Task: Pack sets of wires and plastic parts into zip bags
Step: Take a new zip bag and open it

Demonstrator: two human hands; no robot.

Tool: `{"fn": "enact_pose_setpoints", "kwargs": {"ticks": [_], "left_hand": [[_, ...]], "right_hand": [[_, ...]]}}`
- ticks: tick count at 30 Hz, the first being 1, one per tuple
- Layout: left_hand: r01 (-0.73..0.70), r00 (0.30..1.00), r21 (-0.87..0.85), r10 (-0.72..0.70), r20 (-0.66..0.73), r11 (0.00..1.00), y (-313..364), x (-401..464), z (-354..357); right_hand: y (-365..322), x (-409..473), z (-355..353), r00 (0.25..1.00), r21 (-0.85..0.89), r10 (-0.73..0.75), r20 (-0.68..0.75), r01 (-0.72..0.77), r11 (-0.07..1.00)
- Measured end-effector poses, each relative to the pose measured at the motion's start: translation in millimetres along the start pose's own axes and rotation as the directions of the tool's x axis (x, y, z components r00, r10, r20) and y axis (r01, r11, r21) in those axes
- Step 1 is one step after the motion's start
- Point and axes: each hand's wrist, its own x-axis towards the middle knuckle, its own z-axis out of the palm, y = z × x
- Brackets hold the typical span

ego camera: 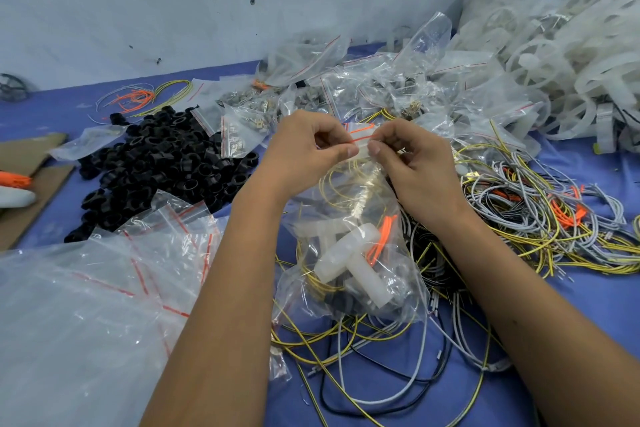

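At the middle of the head view, both hands met at the top edge of a clear zip bag [349, 246] held up over the blue surface [588, 322]. The left hand [308, 146] had its grip narrow, thumb and forefinger pinching the bag's red-lined seal strip from the left. The right hand [412, 156] pinched the same strip from the right, its other fingers curled under. The two thumb tips stood just beside each other on the strip. Whether the seal was fully pressed together could not be told.

Inside the bag hung white plastic parts [349, 256] shaped like short tubes joined crosswise, an orange wire loop [381, 239] beside them, thin yellow wire coiled higher up, and some dark pieces near the bottom.

Under and to the right of the bag lay a loose tangle of wires [540, 215] in yellow, grey, black and orange, spreading toward the right edge. More yellow, white and black wires [363, 367] trailed on the surface below the bag, between the forearms.

To the left sat a heap of black plastic rings [156, 166]. Nearer the person on the left lay a stack of empty zip bags [114, 274] with red seal lines. Behind the hands was a pile of small filled bags [346, 87], and at the far right a mound of white plastic wheels [568, 55], partly in a large clear sack. A small bunch of orange and yellow wires [145, 99] lay near the wall at the back left, and cardboard [31, 184] at the left edge.
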Motion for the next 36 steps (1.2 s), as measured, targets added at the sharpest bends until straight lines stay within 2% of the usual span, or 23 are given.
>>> {"fn": "enact_pose_setpoints", "kwargs": {"ticks": [6, 12, 17, 29, 36], "left_hand": [[0.019, 1.0, 0.041, -0.019, -0.008, 0.999, -5, -1, -3], [-0.019, 0.999, 0.032, 0.021, -0.045, 0.999, -1, 0, 1], [0.035, 0.998, 0.018, -0.034, -0.044, 0.999, -7, -4, -5], [0.068, 0.997, 0.042, -0.066, -0.041, 0.997, -11, -6, -8], [0.035, 0.997, 0.038, -0.032, -0.072, 0.999, -16, -5, -8]], "right_hand": [[0, 0, 1, 1.0, -0.035, 0.013, 0.016, -0.013, 0.999], [1, 0, 1, 1.0, -0.012, 0.005, 0.019, -0.005, 1.0], [2, 0, 2, 1.0, 0.033, 0.025, 0.001, -0.025, 0.999], [6, 1, 1, 0.998, 0.042, 0.06, -0.019, -0.059, 0.997], [9, 1, 1, 0.997, 0.051, 0.066, -0.036, -0.064, 0.997]]}}
